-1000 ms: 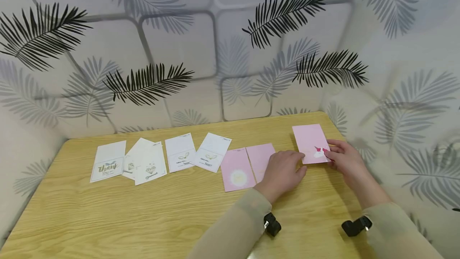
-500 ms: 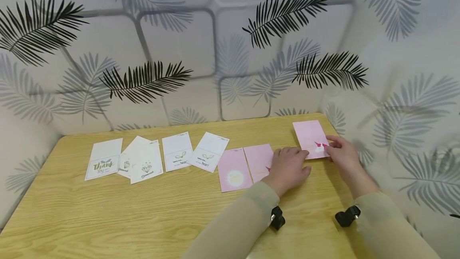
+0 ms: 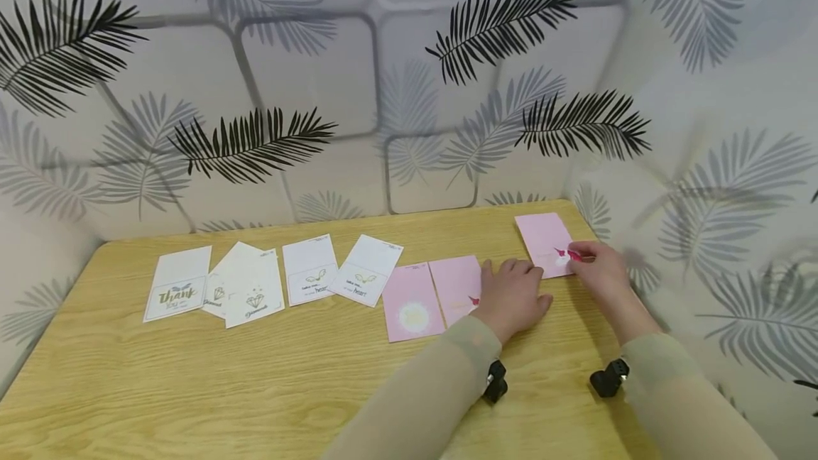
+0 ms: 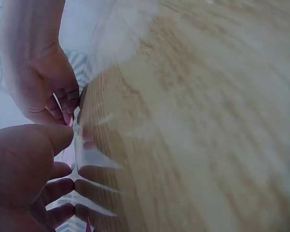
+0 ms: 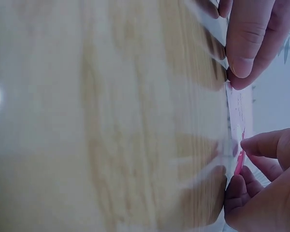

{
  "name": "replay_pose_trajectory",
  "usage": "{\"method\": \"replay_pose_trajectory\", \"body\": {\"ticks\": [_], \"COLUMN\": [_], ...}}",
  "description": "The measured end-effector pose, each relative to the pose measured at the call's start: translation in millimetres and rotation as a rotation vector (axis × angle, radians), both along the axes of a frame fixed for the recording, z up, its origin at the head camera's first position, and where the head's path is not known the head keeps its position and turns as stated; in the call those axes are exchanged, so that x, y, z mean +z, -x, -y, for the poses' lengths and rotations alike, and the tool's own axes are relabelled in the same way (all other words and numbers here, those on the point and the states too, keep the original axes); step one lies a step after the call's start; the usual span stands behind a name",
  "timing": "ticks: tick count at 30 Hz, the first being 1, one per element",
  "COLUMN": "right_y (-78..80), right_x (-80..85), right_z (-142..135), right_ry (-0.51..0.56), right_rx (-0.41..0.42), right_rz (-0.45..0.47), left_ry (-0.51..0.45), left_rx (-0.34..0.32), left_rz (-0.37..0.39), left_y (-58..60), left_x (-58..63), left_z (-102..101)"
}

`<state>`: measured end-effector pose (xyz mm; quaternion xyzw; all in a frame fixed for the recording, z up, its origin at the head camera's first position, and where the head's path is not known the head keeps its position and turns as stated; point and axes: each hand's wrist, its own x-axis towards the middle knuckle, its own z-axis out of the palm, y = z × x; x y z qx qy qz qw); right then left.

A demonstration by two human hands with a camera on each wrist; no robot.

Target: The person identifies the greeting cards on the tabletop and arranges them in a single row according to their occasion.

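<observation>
At the table's far right corner, a pink card (image 3: pixel 542 234) with a white and red print lies nearly flat. My right hand (image 3: pixel 599 277) pinches its right edge between thumb and fingers; the right wrist view shows the pinch on the card's edge (image 5: pixel 239 162). Left of it, my left hand (image 3: pixel 516 300) rests fingertips-down on the table with relaxed fingers, close to the card's lower left corner. Whether those fingertips touch the card, I cannot tell. Beneath and beside the left hand lies a second pink card (image 3: pixel 454 281), partly hidden, next to a pink card with a pale round glow (image 3: pixel 409 286).
Two white winged-heart cards (image 3: pixel 311 261) (image 3: pixel 373 258) lie left of the pink ones. Farther left are two overlapping diamond cards (image 3: pixel 262 272) and a "Thank you" card (image 3: pixel 185 265). A patterned wall (image 3: pixel 307 91) borders the wooden table (image 3: pixel 211 382) at the back and right.
The pink card in my right hand has been lowered from a slight tilt to nearly flat on the table. My left hand has shifted little; the head view has turned slightly.
</observation>
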<state>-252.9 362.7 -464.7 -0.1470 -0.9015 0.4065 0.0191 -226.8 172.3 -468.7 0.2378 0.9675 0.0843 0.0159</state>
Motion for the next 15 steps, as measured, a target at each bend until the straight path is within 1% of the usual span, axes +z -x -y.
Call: {"method": "replay_pose_trajectory", "body": {"ticks": [7, 11, 14, 15], "right_y": [-1.7, -1.5, -0.8, -0.9], "right_x": [-1.6, -5.8, -8.9, -9.2], "right_z": [-3.8, -7.8, -10.0, -10.3], "right_ry": [-0.082, -0.117, -0.147, -0.158], "right_rx": [0.075, 0.140, 0.173, 0.184], "right_rz": [0.008, -0.011, -0.028, -0.031], "left_ry": [0.013, 0.023, 0.026, 0.033], "left_rx": [-0.015, 0.000, 0.017, 0.017], "left_rz": [-0.024, -0.024, -0.028, -0.029], "left_y": [-3.4, -0.5, 2.1, 1.1], "left_x": [-1.0, -11.6, -20.8, -20.6], "left_z": [1.0, -3.5, -7.2, -7.1]}}
